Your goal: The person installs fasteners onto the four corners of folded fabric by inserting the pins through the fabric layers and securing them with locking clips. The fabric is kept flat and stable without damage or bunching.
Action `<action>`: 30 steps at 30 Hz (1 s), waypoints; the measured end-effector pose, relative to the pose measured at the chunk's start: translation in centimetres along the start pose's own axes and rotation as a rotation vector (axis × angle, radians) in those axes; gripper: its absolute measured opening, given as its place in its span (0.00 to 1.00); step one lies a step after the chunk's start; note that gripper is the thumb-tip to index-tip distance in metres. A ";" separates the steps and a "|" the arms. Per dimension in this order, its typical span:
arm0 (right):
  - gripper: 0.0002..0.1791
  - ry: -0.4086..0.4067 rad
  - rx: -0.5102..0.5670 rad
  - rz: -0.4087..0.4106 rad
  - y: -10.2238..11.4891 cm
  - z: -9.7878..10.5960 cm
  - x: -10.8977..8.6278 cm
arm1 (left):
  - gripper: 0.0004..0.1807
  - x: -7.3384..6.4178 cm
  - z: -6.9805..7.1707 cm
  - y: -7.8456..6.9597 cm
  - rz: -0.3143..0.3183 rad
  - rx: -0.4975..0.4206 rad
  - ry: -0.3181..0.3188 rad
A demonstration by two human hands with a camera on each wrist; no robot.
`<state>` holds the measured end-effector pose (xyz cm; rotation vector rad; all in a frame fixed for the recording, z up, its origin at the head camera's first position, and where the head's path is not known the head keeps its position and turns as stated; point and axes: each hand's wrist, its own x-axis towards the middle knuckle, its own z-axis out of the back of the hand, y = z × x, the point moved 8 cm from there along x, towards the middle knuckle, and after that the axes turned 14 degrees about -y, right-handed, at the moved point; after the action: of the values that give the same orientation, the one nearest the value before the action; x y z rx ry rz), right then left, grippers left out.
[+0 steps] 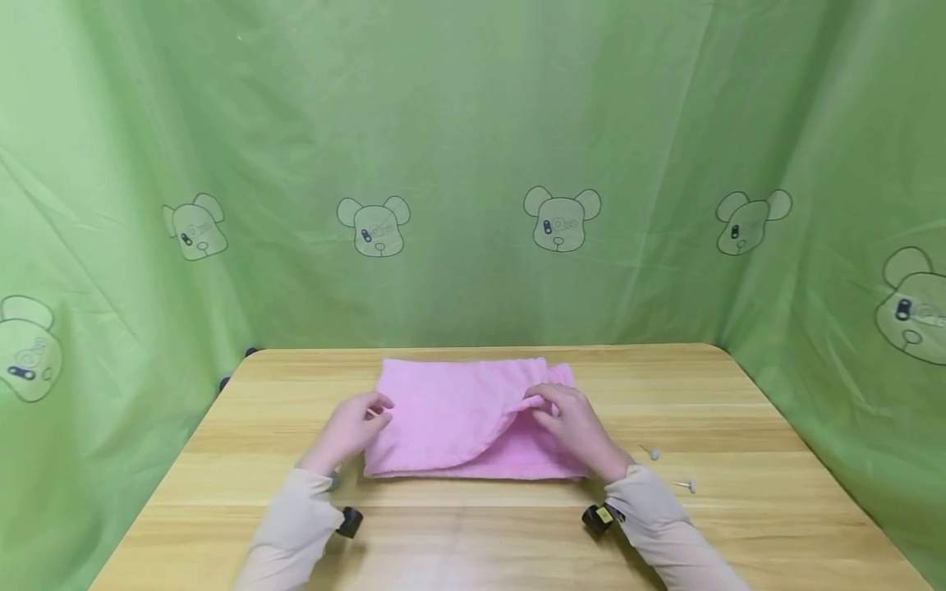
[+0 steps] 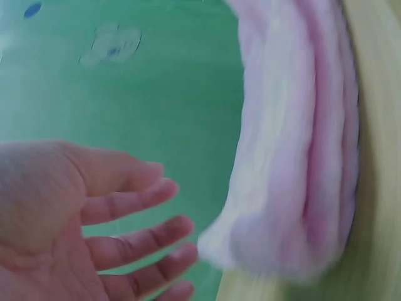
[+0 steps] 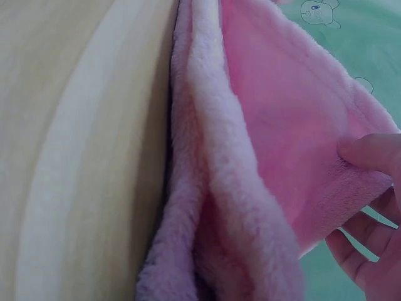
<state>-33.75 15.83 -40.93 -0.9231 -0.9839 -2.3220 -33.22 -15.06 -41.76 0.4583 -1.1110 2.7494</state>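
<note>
A pink fluffy cloth [image 1: 443, 410] lies folded in layers on the wooden table. My right hand [image 1: 576, 423] pinches the near right corner of its top layer and holds it raised, so the layer beneath shows. In the right wrist view the thumb of the right hand [image 3: 376, 188] presses on the lifted flap [image 3: 294, 125]. At the cloth's left edge is my left hand [image 1: 355, 427], fingers loosely bent and nothing between them. The left wrist view shows the left hand [image 2: 125, 232] with spread fingers beside the folded cloth end [image 2: 282, 188].
Two small nail-like pieces with grey heads, one farther back [image 1: 654, 453] and one nearer [image 1: 691, 486], lie on the table right of the right hand. A green curtain [image 1: 473, 164] with bear-face prints encloses the table [image 1: 458, 542] at the back and sides.
</note>
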 end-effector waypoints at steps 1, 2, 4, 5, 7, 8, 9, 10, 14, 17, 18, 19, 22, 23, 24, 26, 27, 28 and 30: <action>0.13 0.007 0.004 -0.005 0.0 0.0 0.0 | 0.11 -0.1 0.4 0.7 0.025 0.016 0.012; 0.14 0.012 0.006 -0.011 0.0 -0.1 0.0 | 0.11 -0.2 0.7 1.4 0.047 0.031 0.025; 0.14 0.018 0.011 -0.021 0.0 -0.2 -0.1 | 0.12 -0.5 1.2 2.7 0.096 0.071 0.050; 0.14 0.021 0.013 -0.023 0.0 -0.2 -0.1 | 0.12 -0.6 1.4 3.2 0.119 0.088 0.060; 0.14 0.026 0.014 -0.027 0.0 -0.2 -0.2 | 0.14 -0.8 1.7 3.9 0.153 0.116 0.079; 0.14 0.024 0.012 -0.026 0.0 -0.2 -0.2 | 0.15 -0.9 1.7 4.2 0.164 0.127 0.087; 0.14 0.022 0.014 -0.023 0.0 -0.2 -0.2 | 0.16 -0.9 1.7 4.5 0.172 0.136 0.094; 0.14 0.021 0.013 -0.020 0.1 -0.2 -0.2 | 0.16 -0.9 1.7 4.7 0.175 0.145 0.101; 0.14 0.014 0.015 -0.012 0.1 -0.2 -0.2 | 0.16 -1.0 1.4 5.2 0.206 0.155 0.127; 0.13 0.011 0.021 -0.005 0.1 -0.3 -0.2 | 0.15 -1.2 1.1 5.5 0.238 0.155 0.148; 0.13 0.011 0.022 -0.004 0.1 -0.3 -0.2 | 0.14 -1.2 1.0 5.7 0.247 0.158 0.155; 0.13 0.010 0.023 -0.001 0.1 -0.3 -0.2 | 0.14 -1.2 0.8 5.8 0.248 0.161 0.156; 0.12 0.006 0.025 0.006 0.1 -0.3 -0.2 | 0.13 -1.2 0.6 6.2 0.242 0.181 0.145; 0.12 0.005 0.023 0.008 0.1 -0.3 -0.2 | 0.13 -1.2 0.5 6.3 0.238 0.185 0.142; 0.12 0.005 0.023 0.006 0.1 -0.3 -0.2 | 0.13 -1.2 0.5 6.3 0.236 0.188 0.137; 0.12 0.007 0.023 0.004 0.2 -0.3 -0.2 | 0.12 -1.2 0.5 6.3 0.230 0.190 0.124; 0.12 0.009 0.022 0.004 0.2 -0.3 -0.2 | 0.12 -1.2 0.6 6.3 0.229 0.190 0.118; 0.12 0.010 0.023 0.003 0.2 -0.3 -0.2 | 0.12 -1.2 0.7 6.2 0.229 0.186 0.112; 0.12 0.013 0.022 0.001 0.1 -0.3 -0.2 | 0.12 -1.1 0.8 6.2 0.229 0.178 0.095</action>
<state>-33.66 15.53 -41.18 -0.8985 -1.0012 -2.3089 -33.51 -20.11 -45.59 0.2288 -0.9555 3.0487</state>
